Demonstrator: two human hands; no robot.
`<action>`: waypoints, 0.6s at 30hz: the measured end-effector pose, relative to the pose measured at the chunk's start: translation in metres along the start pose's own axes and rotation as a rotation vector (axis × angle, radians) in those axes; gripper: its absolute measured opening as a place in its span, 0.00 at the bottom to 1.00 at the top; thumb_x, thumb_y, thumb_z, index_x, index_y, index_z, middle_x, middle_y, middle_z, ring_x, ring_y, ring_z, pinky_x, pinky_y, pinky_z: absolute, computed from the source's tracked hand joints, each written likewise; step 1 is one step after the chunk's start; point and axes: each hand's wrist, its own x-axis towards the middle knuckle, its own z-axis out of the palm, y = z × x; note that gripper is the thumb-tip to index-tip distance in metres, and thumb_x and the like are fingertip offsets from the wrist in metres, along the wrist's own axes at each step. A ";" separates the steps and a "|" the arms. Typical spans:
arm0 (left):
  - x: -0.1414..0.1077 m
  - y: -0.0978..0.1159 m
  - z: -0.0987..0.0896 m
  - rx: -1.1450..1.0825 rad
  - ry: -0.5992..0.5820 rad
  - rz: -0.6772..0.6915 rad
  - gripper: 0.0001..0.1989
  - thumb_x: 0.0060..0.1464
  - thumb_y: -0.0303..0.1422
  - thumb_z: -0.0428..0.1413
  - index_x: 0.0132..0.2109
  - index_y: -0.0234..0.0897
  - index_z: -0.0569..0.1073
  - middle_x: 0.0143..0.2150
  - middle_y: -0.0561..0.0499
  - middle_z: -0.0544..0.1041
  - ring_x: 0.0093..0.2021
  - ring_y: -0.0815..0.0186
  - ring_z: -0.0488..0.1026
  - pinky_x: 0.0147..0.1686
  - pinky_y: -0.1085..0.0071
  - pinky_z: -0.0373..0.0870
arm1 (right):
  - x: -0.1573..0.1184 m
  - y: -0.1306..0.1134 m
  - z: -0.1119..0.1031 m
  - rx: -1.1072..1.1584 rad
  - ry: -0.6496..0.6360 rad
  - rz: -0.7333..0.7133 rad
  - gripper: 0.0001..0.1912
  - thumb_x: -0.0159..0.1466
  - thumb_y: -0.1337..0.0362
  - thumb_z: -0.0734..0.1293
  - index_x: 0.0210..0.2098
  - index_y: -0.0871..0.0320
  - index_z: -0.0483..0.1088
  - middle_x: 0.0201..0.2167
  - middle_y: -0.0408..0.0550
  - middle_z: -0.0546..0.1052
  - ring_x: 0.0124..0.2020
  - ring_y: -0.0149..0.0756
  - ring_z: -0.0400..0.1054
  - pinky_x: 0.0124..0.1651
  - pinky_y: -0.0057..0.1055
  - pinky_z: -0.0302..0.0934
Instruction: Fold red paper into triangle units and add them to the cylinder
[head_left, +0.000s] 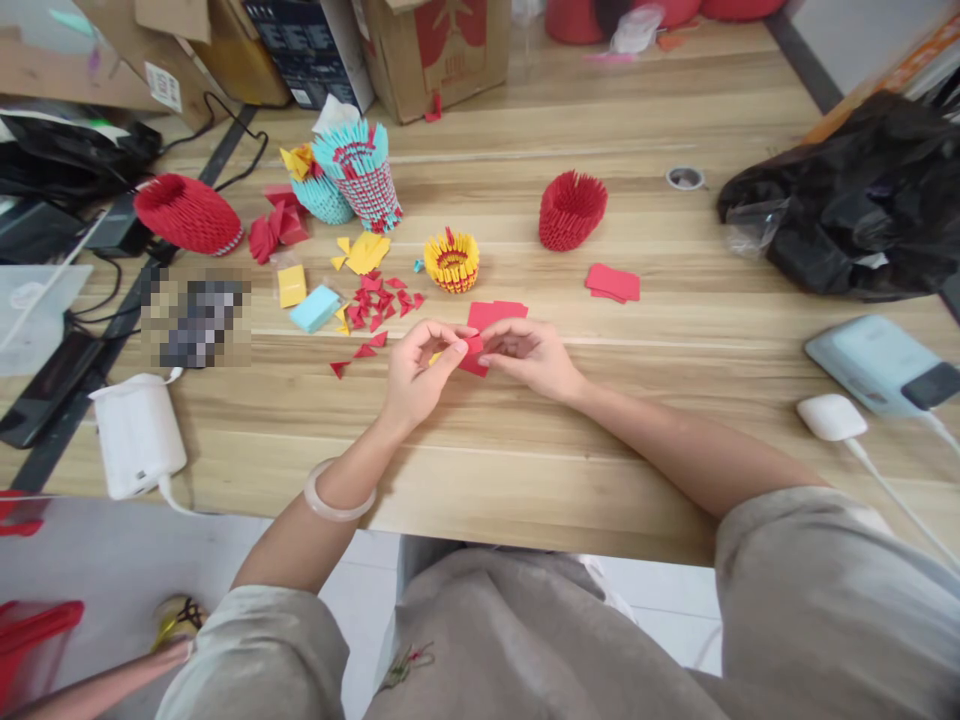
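Observation:
My left hand [424, 368] pinches a small folded piece of red paper [473, 345] between thumb and fingers. From the other side, my right hand [534, 355] has its curled fingertips at the paper's right edge. Beneath and behind both hands lie flat red paper sheets [499, 313]. A bit of yellow shows under the left fingers, mostly hidden. Left of my hands, several folded red triangles [371, 305] are scattered in a loose pile. Just beyond stands a small yellow and red folded-paper basket [451, 262].
Farther back are a blue and red paper vase [364, 180] and two red paper pieces, one upright [571, 212], one tipped over [187, 215]. Yellow slips [292, 286], blue slips [316, 309] and red slips [613, 283] lie around. A black bag [847, 200] sits right.

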 end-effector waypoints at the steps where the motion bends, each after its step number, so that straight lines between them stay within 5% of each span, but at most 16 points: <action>1: 0.000 0.000 0.000 0.017 0.006 0.024 0.09 0.48 0.35 0.62 0.29 0.35 0.71 0.36 0.46 0.79 0.41 0.63 0.76 0.42 0.67 0.70 | 0.000 -0.001 0.000 0.004 -0.005 -0.006 0.13 0.51 0.63 0.75 0.35 0.59 0.73 0.32 0.44 0.78 0.32 0.29 0.73 0.37 0.29 0.70; 18: -0.002 -0.004 0.000 0.198 0.016 0.106 0.05 0.48 0.32 0.62 0.32 0.34 0.76 0.31 0.49 0.78 0.30 0.69 0.74 0.33 0.74 0.72 | 0.000 -0.006 0.001 -0.086 0.114 -0.123 0.11 0.55 0.56 0.72 0.29 0.57 0.74 0.28 0.44 0.78 0.30 0.30 0.71 0.37 0.29 0.67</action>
